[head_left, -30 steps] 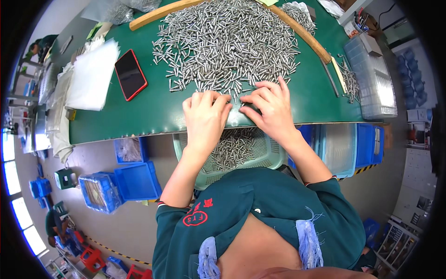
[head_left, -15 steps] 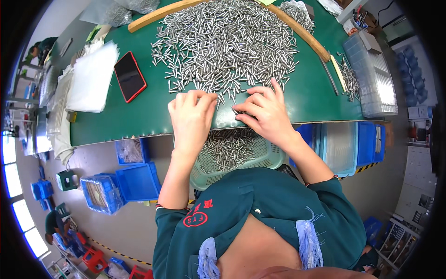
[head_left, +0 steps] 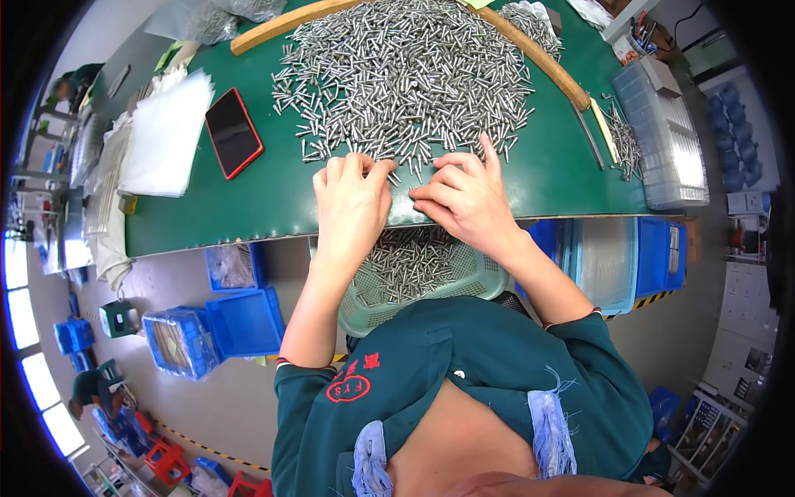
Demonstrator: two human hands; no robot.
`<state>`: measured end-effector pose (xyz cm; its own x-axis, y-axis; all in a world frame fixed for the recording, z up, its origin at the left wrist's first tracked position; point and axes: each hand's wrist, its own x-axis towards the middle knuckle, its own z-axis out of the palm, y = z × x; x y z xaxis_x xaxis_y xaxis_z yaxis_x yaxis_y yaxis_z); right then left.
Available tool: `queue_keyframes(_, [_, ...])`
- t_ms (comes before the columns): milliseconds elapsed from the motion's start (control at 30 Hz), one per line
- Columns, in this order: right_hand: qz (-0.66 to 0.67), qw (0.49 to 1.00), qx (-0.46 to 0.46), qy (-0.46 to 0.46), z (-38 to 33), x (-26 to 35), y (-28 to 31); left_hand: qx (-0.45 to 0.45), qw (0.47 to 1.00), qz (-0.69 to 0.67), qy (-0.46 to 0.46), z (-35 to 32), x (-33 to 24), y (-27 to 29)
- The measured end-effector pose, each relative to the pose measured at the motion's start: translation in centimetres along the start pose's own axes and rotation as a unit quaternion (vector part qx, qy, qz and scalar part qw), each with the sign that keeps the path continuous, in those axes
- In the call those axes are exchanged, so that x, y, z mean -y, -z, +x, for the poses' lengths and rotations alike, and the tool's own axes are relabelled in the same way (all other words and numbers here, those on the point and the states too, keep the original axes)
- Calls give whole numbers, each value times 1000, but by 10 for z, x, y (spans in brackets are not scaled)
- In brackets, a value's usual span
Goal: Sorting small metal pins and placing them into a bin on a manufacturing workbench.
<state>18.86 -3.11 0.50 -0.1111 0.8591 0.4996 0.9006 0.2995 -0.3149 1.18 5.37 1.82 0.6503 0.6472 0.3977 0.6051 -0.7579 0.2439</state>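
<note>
A broad heap of small silvery metal pins (head_left: 406, 83) covers the middle of the green table (head_left: 273, 207). At the heap's near edge is my left hand (head_left: 354, 199), its fingers curled and drawn together beside a few loose pins. Whatever lies between those fingertips is hidden. To its right, my right hand (head_left: 468, 199) pinches thumb and index finger together at a small metal pin, of which only a bit shows; another finger sticks up toward the heap. Below the table edge, under my wrists, a light green plastic basket (head_left: 356, 319) holds many more of the pins.
Wooden strips (head_left: 546, 62) border the heap. To the left lie a red-edged phone (head_left: 233, 132) and white sheets (head_left: 166, 137). Clear plastic trays (head_left: 662, 132) stand at the right, near a smaller pile of pins (head_left: 627, 145). Blue bins (head_left: 246, 323) sit below the table.
My left hand has moved slightly right and forward, its fingers closer to the loose pins. My right hand has shifted a little left, and less of the pin at its fingertips shows.
</note>
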Motion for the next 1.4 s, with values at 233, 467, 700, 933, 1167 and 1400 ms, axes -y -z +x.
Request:
queue_keyframes(233, [-14,999,-18,-25,-1,3,-5,-15,1000,-10,10,-4,-7,-3])
queue_keyframes(467, [-2,1000,12,-26,2,3,-1,0,1000,-31,1,-19,-18,5])
queue_keyframes(700, [24,998,51,-6,2,1,18,1,998,-58,17,-26,-21,10])
queue_keyframes(933, [71,993,89,-19,6,3,14,11,996,-82,21,-30,-25,12])
queue_keyframes(1167, [63,995,74,16,4,0,13,315,639,-660,238,-47,-21,16])
queue_keyframes(1400, [76,987,143,-6,-3,10,32,263,280,-852,355,-54,-20,-32])
